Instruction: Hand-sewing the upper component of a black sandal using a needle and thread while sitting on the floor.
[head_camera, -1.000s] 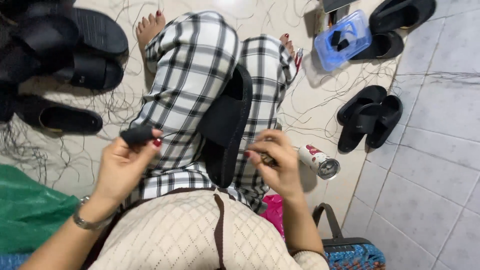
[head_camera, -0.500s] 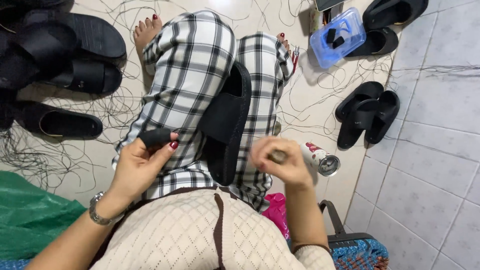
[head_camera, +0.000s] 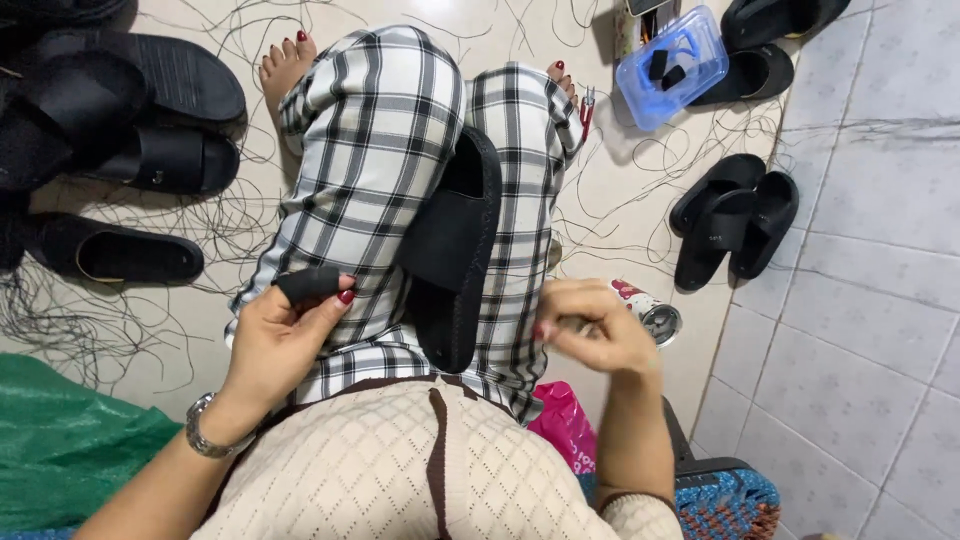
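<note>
Sitting on a pale floor (head_camera: 640, 200) with black threads (head_camera: 110, 310) lying all over. Resting a black slipper (head_camera: 450, 250) on checked trousers (head_camera: 380, 150), between both hands. Pinching a small black piece (head_camera: 305, 283) with the left hand (head_camera: 280, 340), fingers closed tight on it. Curling the right hand (head_camera: 590, 325) near a small can (head_camera: 650, 310); cannot tell what those fingers are holding.

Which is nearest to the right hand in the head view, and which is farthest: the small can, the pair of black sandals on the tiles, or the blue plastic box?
1. Small can: on the floor, just beside the right hand.
2. Pair of black sandals: farther up, to the right.
3. Blue plastic box: farthest, near the top edge.
</note>
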